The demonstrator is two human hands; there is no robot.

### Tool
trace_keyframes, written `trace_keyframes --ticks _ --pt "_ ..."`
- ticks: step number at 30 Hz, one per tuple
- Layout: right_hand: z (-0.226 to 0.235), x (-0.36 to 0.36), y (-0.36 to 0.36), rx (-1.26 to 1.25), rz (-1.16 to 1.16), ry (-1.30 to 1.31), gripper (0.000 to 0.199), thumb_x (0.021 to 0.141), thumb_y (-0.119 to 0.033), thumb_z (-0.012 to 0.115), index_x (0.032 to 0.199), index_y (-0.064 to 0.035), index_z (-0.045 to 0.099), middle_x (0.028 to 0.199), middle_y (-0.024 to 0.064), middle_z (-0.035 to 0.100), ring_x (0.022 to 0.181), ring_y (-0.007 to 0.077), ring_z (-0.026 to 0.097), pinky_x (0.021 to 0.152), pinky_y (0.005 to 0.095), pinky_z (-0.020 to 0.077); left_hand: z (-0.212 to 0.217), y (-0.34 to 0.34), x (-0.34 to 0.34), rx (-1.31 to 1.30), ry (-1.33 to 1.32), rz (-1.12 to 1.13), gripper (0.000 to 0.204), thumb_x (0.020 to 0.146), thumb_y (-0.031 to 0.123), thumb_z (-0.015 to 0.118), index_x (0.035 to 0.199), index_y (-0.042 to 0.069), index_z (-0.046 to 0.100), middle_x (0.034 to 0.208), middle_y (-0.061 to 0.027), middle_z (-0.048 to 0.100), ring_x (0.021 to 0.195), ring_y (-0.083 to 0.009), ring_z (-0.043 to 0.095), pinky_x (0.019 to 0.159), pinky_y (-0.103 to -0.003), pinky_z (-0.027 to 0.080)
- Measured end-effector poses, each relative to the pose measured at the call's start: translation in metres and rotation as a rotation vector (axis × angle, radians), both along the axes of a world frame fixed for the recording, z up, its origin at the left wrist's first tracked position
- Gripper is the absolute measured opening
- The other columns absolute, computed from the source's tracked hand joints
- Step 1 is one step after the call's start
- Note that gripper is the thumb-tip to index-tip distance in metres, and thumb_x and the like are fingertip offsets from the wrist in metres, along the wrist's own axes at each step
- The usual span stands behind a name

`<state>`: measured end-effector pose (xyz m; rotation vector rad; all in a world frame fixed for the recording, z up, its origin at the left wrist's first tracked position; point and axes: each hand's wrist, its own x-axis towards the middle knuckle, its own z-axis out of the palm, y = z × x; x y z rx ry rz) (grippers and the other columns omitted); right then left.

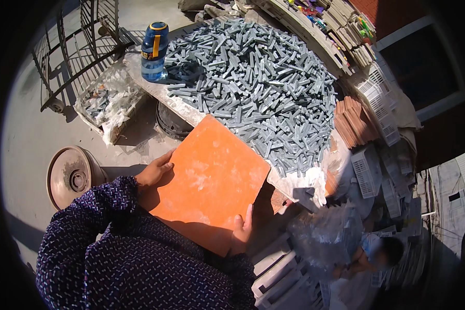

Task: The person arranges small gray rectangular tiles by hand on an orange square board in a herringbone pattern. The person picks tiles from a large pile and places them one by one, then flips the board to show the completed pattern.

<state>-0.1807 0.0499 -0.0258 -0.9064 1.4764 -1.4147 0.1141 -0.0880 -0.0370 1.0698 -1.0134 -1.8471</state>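
Both my hands hold a flat orange square board [206, 178], tilted in front of my body with pale dusty smudges on its face. My left hand [156, 173] grips its left edge, the fingers partly behind it. At the lower right edge is my right hand [241, 231], its thumb and a finger showing beside the board and the rest hidden. Just beyond the board, a big heap of short grey sticks [253, 82] covers a pale tabletop [183, 107]. A blue bottle [155, 51] with a yellow strap stands upright at the heap's left side.
A stack of reddish boards [354, 121] and white plastic crates [366, 170] lie right of the heap. Another person [372, 256] is low at the right, beside clear plastic bags [325, 230]. On the left are a plastic-lined box [108, 101], a round metal-like base [73, 175] and a rack [82, 46].
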Motion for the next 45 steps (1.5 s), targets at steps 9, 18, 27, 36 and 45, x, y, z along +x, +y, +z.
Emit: trace_keyframes --ticks 9,18,27,36,45 --pt "-0.010 0.004 0.002 -0.039 -0.038 -0.030 0.059 0.093 -0.010 0.044 0.144 0.0038 0.018 0.145 0.0185 0.032 0.131 0.0238 0.034 0.108 0.0336 0.0274 -0.008 0.010 0.004 0.030 -0.018 0.046 0.050 0.097 0.006 0.041 0.145 0.001 0.025 0.143 -0.0076 0.038 0.132 -0.0163 0.031 0.108 -0.028 0.023" --pt "-0.011 -0.004 0.001 0.051 0.001 -0.140 0.058 0.093 -0.007 0.042 0.146 -0.0015 0.018 0.143 0.0172 0.036 0.126 0.0258 0.039 0.105 0.0355 0.0315 -0.012 0.005 0.005 -0.089 -0.118 0.019 0.048 0.095 0.004 0.042 0.142 -0.001 0.031 0.142 -0.0109 0.040 0.128 -0.0187 0.040 0.106 -0.029 0.030" --pt "0.016 -0.037 -0.089 0.199 -0.014 0.548 0.057 0.095 -0.023 0.043 0.144 -0.0020 0.023 0.141 0.0221 0.039 0.127 0.0320 0.042 0.104 0.0346 0.0324 -0.011 -0.118 -0.038 -0.253 -0.542 0.060 0.070 0.096 0.044 0.041 0.137 -0.011 0.028 0.136 -0.0315 0.039 0.130 -0.0354 0.038 0.105 -0.036 0.033" --pt "-0.010 -0.031 -0.092 0.064 -0.108 0.544 0.058 0.093 -0.021 0.046 0.142 0.0024 0.026 0.134 0.0261 0.045 0.117 0.0324 0.051 0.096 0.0352 0.0408 -0.036 -0.110 -0.043 -0.236 -0.599 0.062 0.046 0.096 0.037 0.046 0.104 -0.007 0.060 0.096 -0.0165 0.065 0.090 -0.0261 0.062 0.078 -0.037 0.046" --pt "-0.027 -0.056 -0.100 0.228 0.056 -0.533 0.040 0.096 -0.029 0.050 0.121 0.0033 0.051 0.115 0.0114 0.058 0.105 0.0220 0.056 0.091 0.0371 0.0460 -0.022 -0.119 -0.024 0.221 -0.130 -0.119 0.035 0.090 0.025 0.062 0.111 -0.003 0.056 0.091 0.0019 0.060 0.081 -0.0075 0.055 0.072 -0.021 0.046"
